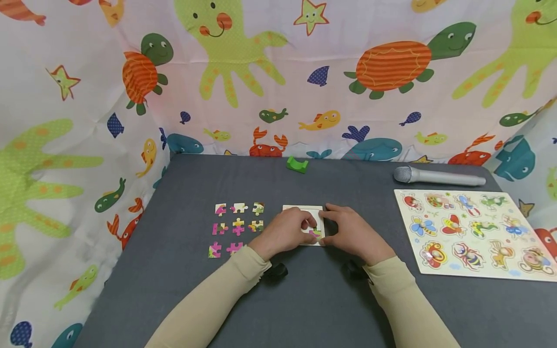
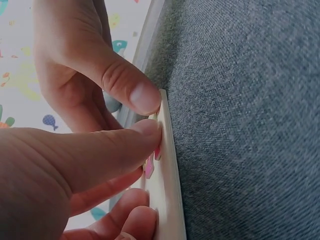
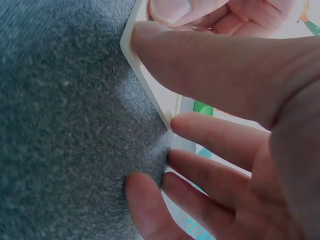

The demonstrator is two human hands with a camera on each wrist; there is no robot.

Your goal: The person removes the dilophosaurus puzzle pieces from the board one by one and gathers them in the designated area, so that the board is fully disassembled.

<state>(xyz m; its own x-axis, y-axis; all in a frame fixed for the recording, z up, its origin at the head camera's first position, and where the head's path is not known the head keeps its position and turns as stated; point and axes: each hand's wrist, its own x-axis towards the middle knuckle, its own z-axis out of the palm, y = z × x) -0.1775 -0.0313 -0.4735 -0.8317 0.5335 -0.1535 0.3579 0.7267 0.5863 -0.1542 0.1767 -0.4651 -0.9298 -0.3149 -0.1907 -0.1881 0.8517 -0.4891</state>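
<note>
A small white puzzle tray (image 1: 320, 223) lies on the grey table between the hands, with pink and green jigsaw pieces (image 1: 315, 234) in its near right corner. My left hand (image 1: 285, 231) reaches over the tray and pinches a pink jigsaw piece (image 2: 150, 167) there; its fingers hide much of the piece. At the right side, my right hand (image 1: 356, 234) holds the tray, thumb at the near corner and forefinger at the far one. The right wrist view shows its other fingers (image 3: 200, 175) spread off the tray. Both thumbs almost meet.
Left of the tray, several loose jigsaw pieces (image 1: 238, 228) lie in rows. A green curved block (image 1: 297, 165) sits at the back. To the right are a grey microphone (image 1: 444, 177) and an insect picture board (image 1: 483, 234). A sea-animal curtain (image 1: 270, 72) hangs behind the table.
</note>
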